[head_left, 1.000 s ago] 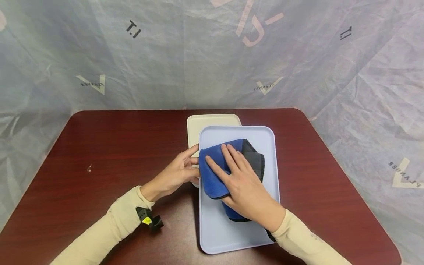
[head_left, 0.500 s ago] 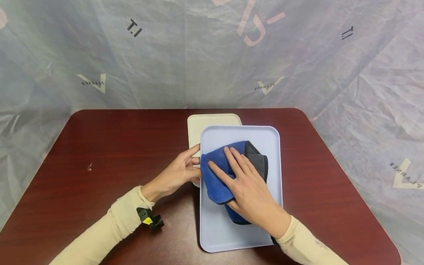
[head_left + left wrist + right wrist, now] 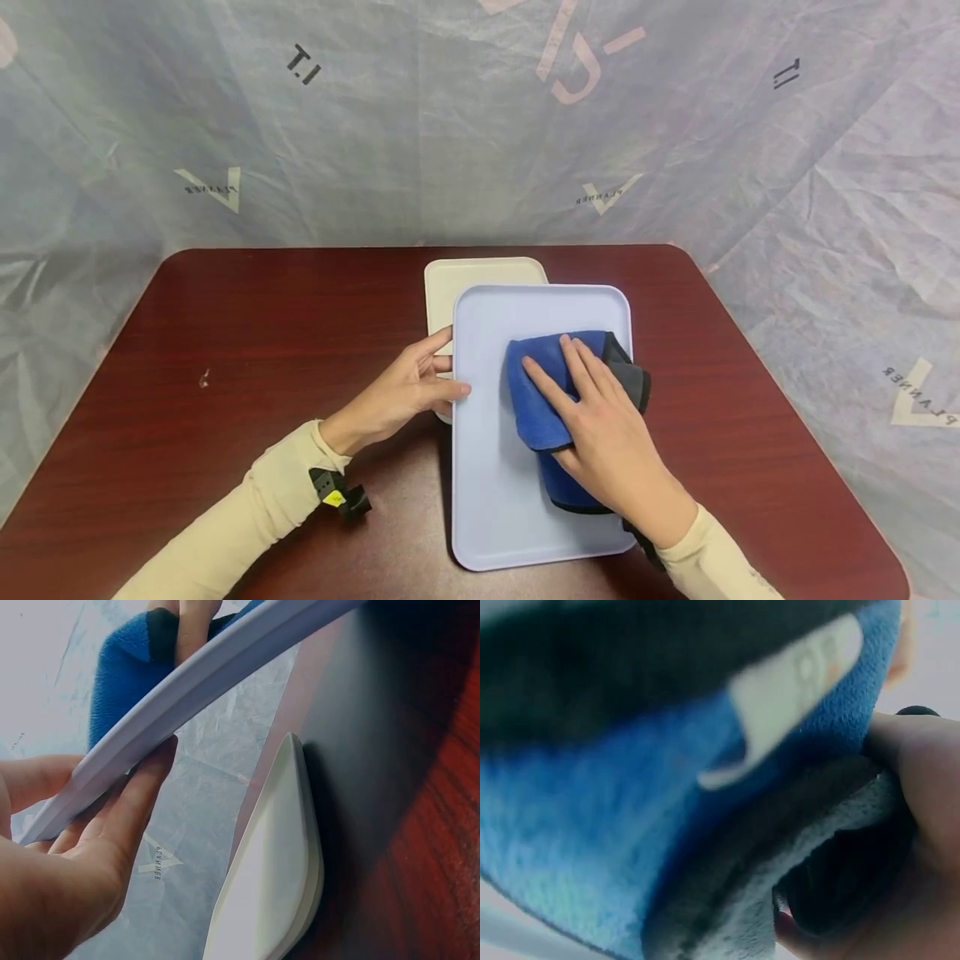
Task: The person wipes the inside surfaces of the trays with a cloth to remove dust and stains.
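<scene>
A pale lilac tray (image 3: 491, 508) is tilted up off the table in the left wrist view. My left hand (image 3: 397, 393) holds its left edge, thumb on the inner face and fingers behind. With my right hand (image 3: 611, 442) I press a folded blue and grey cloth (image 3: 534, 408) against the tray's right half. The fingers lie spread over the cloth, and the thumb is tucked under its blue fold. In the right wrist view, a white tag (image 3: 791, 686) shows on the cloth, which hides much of the hand.
Behind the lilac tray, a cream tray (image 3: 480, 272) lies on the dark red wooden table (image 3: 300, 308), partly covered in the head view. Grey printed sheeting (image 3: 480, 167) hangs behind the table and along its sides.
My right hand and the cloth have slid right across the tray, over to its right edge. The left thumb now shows over the tray's left rim, where the cloth was.
</scene>
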`<state>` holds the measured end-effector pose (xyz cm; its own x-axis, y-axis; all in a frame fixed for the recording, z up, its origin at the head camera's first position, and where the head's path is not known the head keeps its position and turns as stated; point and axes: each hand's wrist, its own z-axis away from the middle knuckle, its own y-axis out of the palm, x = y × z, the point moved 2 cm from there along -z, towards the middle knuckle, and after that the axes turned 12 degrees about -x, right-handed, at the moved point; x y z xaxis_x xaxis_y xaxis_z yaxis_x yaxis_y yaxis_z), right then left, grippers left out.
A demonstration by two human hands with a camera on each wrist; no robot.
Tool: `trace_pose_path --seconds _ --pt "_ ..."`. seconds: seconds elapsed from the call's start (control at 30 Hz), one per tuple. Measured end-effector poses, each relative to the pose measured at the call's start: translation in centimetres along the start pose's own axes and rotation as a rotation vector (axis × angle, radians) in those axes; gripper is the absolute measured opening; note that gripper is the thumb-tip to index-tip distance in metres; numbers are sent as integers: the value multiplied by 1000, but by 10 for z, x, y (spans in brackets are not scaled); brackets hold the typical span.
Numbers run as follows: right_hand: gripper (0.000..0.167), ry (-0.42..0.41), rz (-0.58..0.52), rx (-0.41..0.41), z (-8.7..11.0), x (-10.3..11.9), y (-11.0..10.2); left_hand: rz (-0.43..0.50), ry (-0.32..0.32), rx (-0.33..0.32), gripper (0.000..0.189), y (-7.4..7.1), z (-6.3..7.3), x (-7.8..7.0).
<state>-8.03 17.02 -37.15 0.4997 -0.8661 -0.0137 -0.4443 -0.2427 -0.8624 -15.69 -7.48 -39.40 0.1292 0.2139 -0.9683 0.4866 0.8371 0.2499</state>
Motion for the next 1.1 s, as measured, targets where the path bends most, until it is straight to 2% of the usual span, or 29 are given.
trace_pose_path --seconds 0.3,0.47,0.63,0.73,1.1 --pt "87 106 24 -31 17 -26 -2 -13 16 -4 75 -3 0 2" --pt "85 115 1 -18 27 -24 0 -17 13 -4 74 -2 0 3" --pt "86 117 -27 -13 26 -16 1 -7 11 6 73 -1 0 2" --pt "88 94 -38 -7 20 -10 2 8 10 15 72 0 -1 1" --pt "99 -87 -37 -17 -16 29 8 30 22 32 73 -4 -2 0"
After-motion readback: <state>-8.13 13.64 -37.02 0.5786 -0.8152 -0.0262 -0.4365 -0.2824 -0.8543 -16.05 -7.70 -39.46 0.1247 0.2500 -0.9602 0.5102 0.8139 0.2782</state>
